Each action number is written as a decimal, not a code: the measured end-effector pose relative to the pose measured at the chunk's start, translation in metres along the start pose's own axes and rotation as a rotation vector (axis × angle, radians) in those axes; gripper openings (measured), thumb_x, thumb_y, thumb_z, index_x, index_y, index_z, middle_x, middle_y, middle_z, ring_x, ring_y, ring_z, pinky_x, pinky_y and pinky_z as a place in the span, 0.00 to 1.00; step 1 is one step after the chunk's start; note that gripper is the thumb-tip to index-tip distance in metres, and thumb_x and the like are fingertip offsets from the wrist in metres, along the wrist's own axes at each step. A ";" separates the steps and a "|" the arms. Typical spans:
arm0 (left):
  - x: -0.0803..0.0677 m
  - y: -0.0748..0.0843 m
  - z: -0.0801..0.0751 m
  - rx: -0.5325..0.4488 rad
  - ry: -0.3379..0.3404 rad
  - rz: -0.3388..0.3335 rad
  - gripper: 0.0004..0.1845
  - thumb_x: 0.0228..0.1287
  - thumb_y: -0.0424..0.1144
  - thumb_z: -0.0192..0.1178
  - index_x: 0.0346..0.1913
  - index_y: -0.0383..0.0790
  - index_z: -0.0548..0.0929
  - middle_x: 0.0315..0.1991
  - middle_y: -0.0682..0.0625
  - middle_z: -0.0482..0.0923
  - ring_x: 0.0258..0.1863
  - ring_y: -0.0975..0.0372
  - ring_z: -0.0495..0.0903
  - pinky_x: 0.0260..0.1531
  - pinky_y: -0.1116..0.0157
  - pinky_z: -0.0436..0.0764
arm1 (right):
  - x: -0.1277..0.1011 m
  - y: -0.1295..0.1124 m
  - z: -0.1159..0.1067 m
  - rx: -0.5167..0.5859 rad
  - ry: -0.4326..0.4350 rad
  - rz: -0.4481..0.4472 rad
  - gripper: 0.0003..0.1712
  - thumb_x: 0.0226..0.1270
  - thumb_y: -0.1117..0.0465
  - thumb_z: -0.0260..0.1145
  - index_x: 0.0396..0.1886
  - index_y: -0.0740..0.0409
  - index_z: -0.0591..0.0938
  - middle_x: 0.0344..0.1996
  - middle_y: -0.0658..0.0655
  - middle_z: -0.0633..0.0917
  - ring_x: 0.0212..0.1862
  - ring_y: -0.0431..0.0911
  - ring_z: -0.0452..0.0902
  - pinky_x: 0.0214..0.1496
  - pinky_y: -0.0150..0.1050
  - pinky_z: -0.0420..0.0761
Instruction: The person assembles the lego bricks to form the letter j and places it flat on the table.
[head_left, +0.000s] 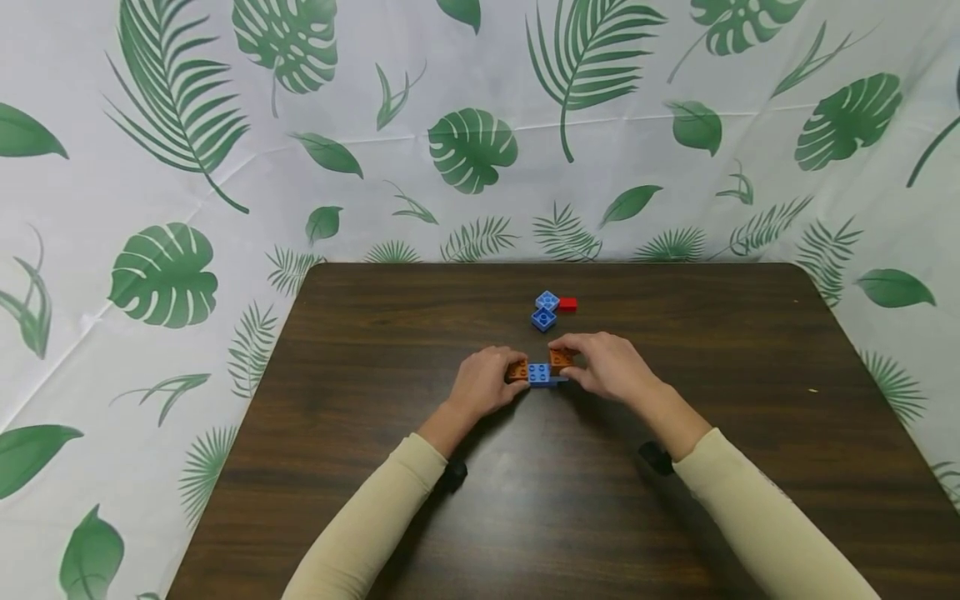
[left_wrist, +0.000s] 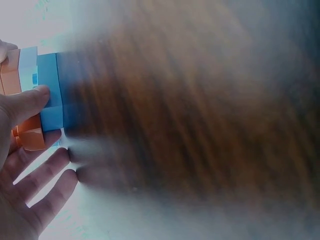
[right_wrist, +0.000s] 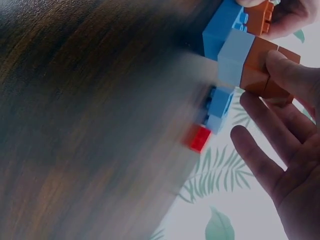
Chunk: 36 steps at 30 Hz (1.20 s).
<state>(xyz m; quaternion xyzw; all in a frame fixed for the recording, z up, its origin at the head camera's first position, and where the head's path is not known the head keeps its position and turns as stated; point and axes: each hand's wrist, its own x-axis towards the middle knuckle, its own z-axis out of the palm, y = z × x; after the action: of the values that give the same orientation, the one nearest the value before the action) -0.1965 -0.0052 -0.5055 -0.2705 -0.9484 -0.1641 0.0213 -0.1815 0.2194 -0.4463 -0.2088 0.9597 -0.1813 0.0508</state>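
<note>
A small brick assembly sits mid-table: a blue brick (head_left: 538,373) between an orange brick (head_left: 516,371) on the left and another orange brick (head_left: 561,358) on the right. My left hand (head_left: 491,382) grips its left end; in the left wrist view the thumb (left_wrist: 30,100) lies on the blue brick (left_wrist: 50,90) beside the orange brick (left_wrist: 30,137). My right hand (head_left: 596,362) grips the right end, and its thumb (right_wrist: 290,75) presses the orange brick (right_wrist: 260,65) with the other fingers (right_wrist: 265,150) spread below.
Just beyond the hands lie two loose blue bricks (head_left: 544,309) and a small red brick (head_left: 567,304), also seen as blue bricks (right_wrist: 220,105) and red brick (right_wrist: 198,137). The dark wooden table (head_left: 375,350) stands against a leaf-print cloth (head_left: 465,150).
</note>
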 end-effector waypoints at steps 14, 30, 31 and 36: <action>-0.001 0.002 -0.002 -0.002 0.004 0.001 0.23 0.57 0.55 0.67 0.54 0.51 0.83 0.46 0.56 0.82 0.43 0.61 0.80 0.41 0.60 0.80 | -0.003 0.005 0.009 0.012 0.080 -0.036 0.27 0.57 0.54 0.73 0.58 0.46 0.80 0.46 0.49 0.85 0.44 0.46 0.82 0.43 0.50 0.80; 0.000 0.000 -0.004 -0.014 0.007 0.010 0.22 0.57 0.54 0.67 0.53 0.51 0.83 0.47 0.56 0.82 0.44 0.61 0.80 0.41 0.60 0.79 | 0.000 0.002 0.006 0.000 0.075 -0.010 0.27 0.56 0.54 0.74 0.57 0.44 0.81 0.45 0.50 0.86 0.42 0.47 0.82 0.41 0.49 0.80; 0.000 0.000 -0.005 -0.014 0.005 0.009 0.22 0.57 0.54 0.67 0.53 0.51 0.83 0.47 0.56 0.82 0.44 0.61 0.80 0.41 0.60 0.79 | 0.000 0.001 0.006 0.002 0.071 -0.008 0.27 0.56 0.54 0.74 0.57 0.45 0.80 0.45 0.50 0.86 0.42 0.47 0.82 0.41 0.49 0.80; -0.001 0.000 -0.005 -0.018 -0.004 0.007 0.22 0.57 0.54 0.67 0.54 0.51 0.83 0.48 0.55 0.82 0.45 0.61 0.80 0.42 0.59 0.79 | 0.000 0.000 0.004 0.010 0.048 0.003 0.26 0.56 0.54 0.74 0.57 0.45 0.80 0.45 0.50 0.86 0.43 0.48 0.82 0.43 0.50 0.80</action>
<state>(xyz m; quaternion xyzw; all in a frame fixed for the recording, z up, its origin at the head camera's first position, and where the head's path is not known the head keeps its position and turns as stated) -0.1961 -0.0070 -0.5003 -0.2745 -0.9459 -0.1721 0.0175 -0.1811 0.2177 -0.4502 -0.2025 0.9600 -0.1910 0.0292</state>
